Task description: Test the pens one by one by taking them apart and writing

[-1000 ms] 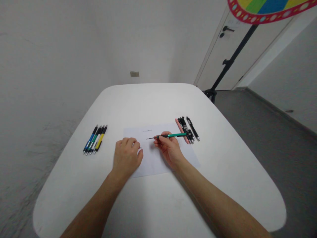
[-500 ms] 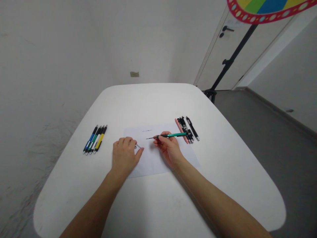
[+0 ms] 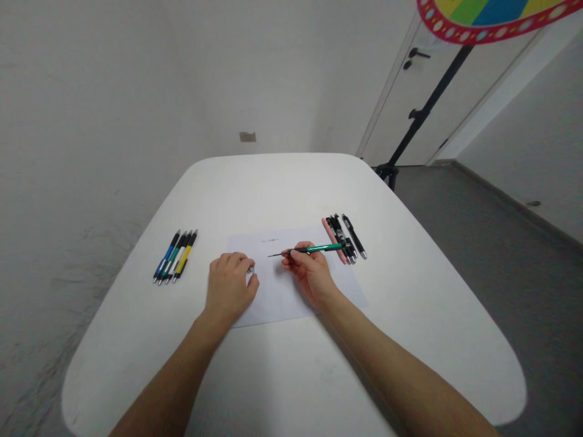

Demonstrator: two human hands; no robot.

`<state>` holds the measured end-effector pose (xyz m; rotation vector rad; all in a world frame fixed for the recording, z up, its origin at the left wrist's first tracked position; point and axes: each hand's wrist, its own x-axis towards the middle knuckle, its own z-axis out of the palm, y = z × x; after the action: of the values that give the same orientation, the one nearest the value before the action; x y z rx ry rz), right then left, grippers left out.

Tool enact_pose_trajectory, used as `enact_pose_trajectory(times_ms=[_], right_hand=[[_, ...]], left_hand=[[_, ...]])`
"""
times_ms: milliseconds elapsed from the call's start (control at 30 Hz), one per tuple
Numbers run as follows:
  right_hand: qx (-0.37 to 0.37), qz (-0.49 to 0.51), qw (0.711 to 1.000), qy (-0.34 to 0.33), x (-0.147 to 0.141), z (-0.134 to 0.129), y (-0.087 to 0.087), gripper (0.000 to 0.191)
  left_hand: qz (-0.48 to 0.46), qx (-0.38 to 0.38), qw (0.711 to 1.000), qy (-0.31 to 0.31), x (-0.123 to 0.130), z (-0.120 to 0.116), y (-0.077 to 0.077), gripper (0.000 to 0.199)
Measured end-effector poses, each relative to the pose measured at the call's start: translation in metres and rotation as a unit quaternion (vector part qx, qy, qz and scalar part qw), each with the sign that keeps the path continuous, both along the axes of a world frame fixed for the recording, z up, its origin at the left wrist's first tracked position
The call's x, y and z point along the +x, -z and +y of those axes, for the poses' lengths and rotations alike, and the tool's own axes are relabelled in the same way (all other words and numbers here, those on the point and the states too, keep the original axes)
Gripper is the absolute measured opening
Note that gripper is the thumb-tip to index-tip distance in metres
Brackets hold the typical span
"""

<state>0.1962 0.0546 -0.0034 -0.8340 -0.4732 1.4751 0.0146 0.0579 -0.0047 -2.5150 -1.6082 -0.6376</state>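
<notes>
In the head view, my right hand [image 3: 312, 273] pinches a green pen [image 3: 325, 247] near its black grip. A thin bare refill [image 3: 274, 255] sticks out of the pen's front, pointing left above a white sheet of paper [image 3: 277, 303]. My left hand [image 3: 230, 280] rests at the sheet's left edge, its fingers curled over a small silvery piece [image 3: 250, 270]. Only a bit of that piece shows between thumb and forefinger, so its exact kind is unclear. Small dark writing [image 3: 270, 241] runs across the upper part of the paper.
Several pens [image 3: 175, 256], in blue, green, white and yellow, lie side by side on the left of the white table [image 3: 273, 188]. To the right are a pink pen [image 3: 331, 237], several black pens and one black pen [image 3: 354, 235] slightly apart. A colourful wheel [image 3: 492, 18] stands behind.
My left thumb has drawn in toward the fingers, and less of the silvery piece shows. My right hand and the green pen have hardly moved.
</notes>
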Motion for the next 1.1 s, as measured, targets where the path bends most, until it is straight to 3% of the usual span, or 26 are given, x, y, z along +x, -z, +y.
enact_pose_trajectory(times_ms=[233, 400, 633, 900, 1100], right_hand=[[0.006, -0.005, 1.000, -0.007, 0.000, 0.000, 0.001, 0.031], [0.014, -0.009, 0.999, -0.044, -0.003, -0.003, 0.000, 0.030], [0.024, -0.002, 0.996, -0.091, -0.008, -0.008, -0.004, 0.030], [0.005, -0.001, 1.000, -0.028, 0.004, -0.001, -0.003, 0.030], [-0.012, 0.004, 1.000, 0.003, 0.009, 0.002, -0.002, 0.032]], left_hand=[[-0.051, 0.019, 0.998, 0.010, 0.002, -0.001, -0.003, 0.017], [-0.134, 0.062, 0.987, 0.064, 0.002, -0.003, -0.008, 0.016], [-0.151, 0.102, 0.976, 0.123, 0.004, -0.003, -0.011, 0.011], [-0.187, 0.105, 0.974, 0.079, -0.002, 0.000, -0.011, 0.009], [-0.222, 0.167, 0.960, 0.042, -0.006, 0.003, -0.014, 0.007]])
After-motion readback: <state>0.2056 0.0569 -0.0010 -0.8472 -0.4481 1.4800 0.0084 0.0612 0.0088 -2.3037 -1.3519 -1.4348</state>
